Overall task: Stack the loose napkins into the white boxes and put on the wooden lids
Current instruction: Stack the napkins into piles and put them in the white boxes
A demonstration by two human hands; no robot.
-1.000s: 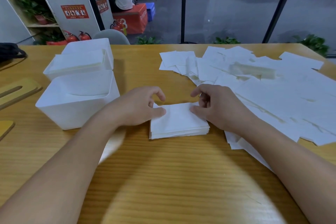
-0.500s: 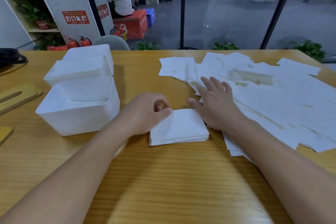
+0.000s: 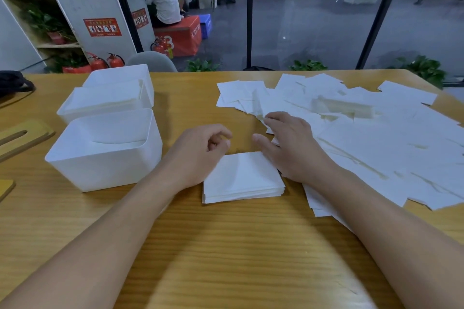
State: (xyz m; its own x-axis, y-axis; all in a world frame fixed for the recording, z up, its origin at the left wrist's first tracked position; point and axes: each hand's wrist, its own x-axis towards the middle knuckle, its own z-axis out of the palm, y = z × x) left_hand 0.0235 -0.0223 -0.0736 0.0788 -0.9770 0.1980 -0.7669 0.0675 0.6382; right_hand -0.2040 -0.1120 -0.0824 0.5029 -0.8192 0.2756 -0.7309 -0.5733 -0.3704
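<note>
Centrally, left hand [image 3: 198,155] rests at the left edge of the squared napkin stack [image 3: 242,178], fingers loosely curled, gripping nothing. Right hand [image 3: 292,148] lies flat with fingers extended, palm down on the near edge of the loose napkins [image 3: 364,138], just right of the stack. Loose napkins cover the table's [image 3: 226,246] right half out to its far right corner. Near white box [image 3: 105,148] sits left of the left hand; a second box [image 3: 105,100] behind it holds napkins. Wooden lids [image 3: 22,137] lie at the left edge.
</note>
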